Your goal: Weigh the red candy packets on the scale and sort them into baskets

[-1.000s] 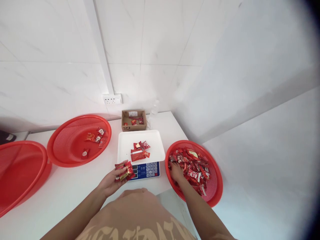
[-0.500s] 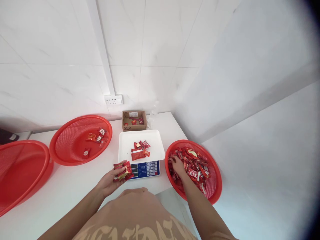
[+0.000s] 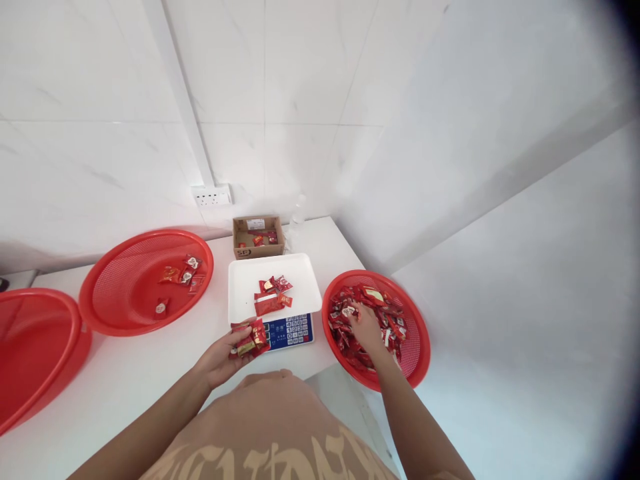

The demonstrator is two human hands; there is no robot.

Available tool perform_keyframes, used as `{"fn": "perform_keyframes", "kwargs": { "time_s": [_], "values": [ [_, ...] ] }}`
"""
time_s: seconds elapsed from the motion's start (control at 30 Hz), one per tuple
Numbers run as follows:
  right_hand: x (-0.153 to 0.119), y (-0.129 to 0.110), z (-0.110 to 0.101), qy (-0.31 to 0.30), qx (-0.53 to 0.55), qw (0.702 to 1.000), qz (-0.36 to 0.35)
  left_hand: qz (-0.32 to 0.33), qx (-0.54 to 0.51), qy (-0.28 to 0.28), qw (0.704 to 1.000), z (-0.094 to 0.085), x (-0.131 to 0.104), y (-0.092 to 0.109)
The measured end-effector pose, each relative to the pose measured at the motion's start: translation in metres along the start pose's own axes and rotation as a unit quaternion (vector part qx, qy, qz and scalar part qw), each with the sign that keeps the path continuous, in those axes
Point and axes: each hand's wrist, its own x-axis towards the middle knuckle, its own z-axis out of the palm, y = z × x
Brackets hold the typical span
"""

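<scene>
My left hand is closed around several red and gold snack packets, just in front of the scale's left side. In the right-hand red basket, my right hand reaches over a heap of red wrapped packets. Its fingertips pinch a small red packet with a white label. Between my hands stands a digital scale with a blue keypad and a white tray. A few red packets lie together on that tray.
Behind the scale is a small cardboard box holding some red packets. A red basket at left contains several packets, and another red basket stands at the far left. A wall with a socket borders the table's back.
My right hand has lifted slightly out of the heap, and a white-labelled packet now shows at its fingertips. The left hand keeps its packets. The view has shifted slightly.
</scene>
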Motion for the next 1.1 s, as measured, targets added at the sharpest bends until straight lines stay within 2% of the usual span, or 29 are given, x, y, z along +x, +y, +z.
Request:
{"fn": "perform_keyframes", "kwargs": {
  "time_s": [0.03,0.07,0.1,0.17,0.23,0.3,0.33,0.4,0.5,0.57,0.77,0.83,0.87,0.9,0.93,0.97,1.0,1.03,1.07,1.1],
  "values": [
    [-0.007,-0.015,0.006,-0.025,0.063,0.998,-0.012,-0.001,0.006,-0.007,1.0,0.003,0.0,0.0],
    [-0.014,-0.032,0.014,-0.076,0.146,0.986,-0.012,0.001,0.013,-0.017,1.0,0.006,0.0,0.0],
    [-0.023,-0.049,0.022,-0.14,0.237,0.961,-0.005,0.005,0.023,-0.03,0.999,0.009,0.0,0.001],
    [-0.042,-0.082,0.038,-0.275,0.393,0.876,0.046,0.015,0.052,-0.06,0.997,0.017,-0.002,0.001],
    [-0.058,-0.109,0.05,-0.378,0.488,0.783,0.078,0.028,0.097,-0.093,0.99,0.024,-0.004,0.0],
    [-0.069,-0.129,0.057,-0.435,0.532,0.72,0.093,0.055,0.167,-0.113,0.978,0.028,-0.005,-0.003],
    [-0.073,-0.135,0.059,-0.45,0.541,0.704,0.097,0.079,0.21,-0.113,0.968,0.028,-0.004,-0.006],
    [-0.077,-0.144,0.062,-0.457,0.537,0.701,0.101,0.144,0.301,-0.098,0.937,0.027,-0.002,-0.011],
    [-0.08,-0.148,0.068,-0.443,0.506,0.732,0.108,0.207,0.394,-0.08,0.892,0.023,0.003,-0.019],
    [-0.083,-0.148,0.075,-0.427,0.5,0.743,0.123,0.197,0.408,-0.08,0.888,0.022,0.005,-0.023],
    [-0.085,-0.149,0.087,-0.346,0.524,0.759,0.172,0.155,0.372,-0.101,0.909,0.024,0.001,-0.025],
    [-0.077,-0.145,0.084,-0.289,0.566,0.75,0.186,0.161,0.398,-0.092,0.898,0.015,0.006,-0.016],
    [-0.072,-0.142,0.081,-0.26,0.584,0.744,0.195,0.192,0.425,-0.07,0.882,0.007,0.011,-0.008],
    [-0.067,-0.137,0.078,-0.233,0.599,0.739,0.204,0.24,0.458,-0.032,0.856,-0.004,0.017,0.002],
    [-0.061,-0.132,0.074,-0.214,0.606,0.736,0.213,0.302,0.494,0.028,0.815,-0.018,0.024,0.015],
    [-0.055,-0.126,0.071,-0.2,0.608,0.736,0.22,0.352,0.541,0.096,0.758,-0.033,0.029,0.029],
    [-0.051,-0.119,0.067,-0.192,0.606,0.738,0.226,0.367,0.586,0.17,0.702,-0.051,0.033,0.044],
    [-0.047,-0.113,0.063,-0.185,0.604,0.74,0.231,0.347,0.627,0.247,0.652,-0.07,0.035,0.059],
    [-0.044,-0.107,0.061,-0.179,0.603,0.742,0.234,0.293,0.665,0.315,0.61,-0.088,0.035,0.073],
    [-0.043,-0.101,0.058,-0.173,0.603,0.742,0.237,0.227,0.691,0.365,0.581,-0.106,0.032,0.085]
  ]
}}
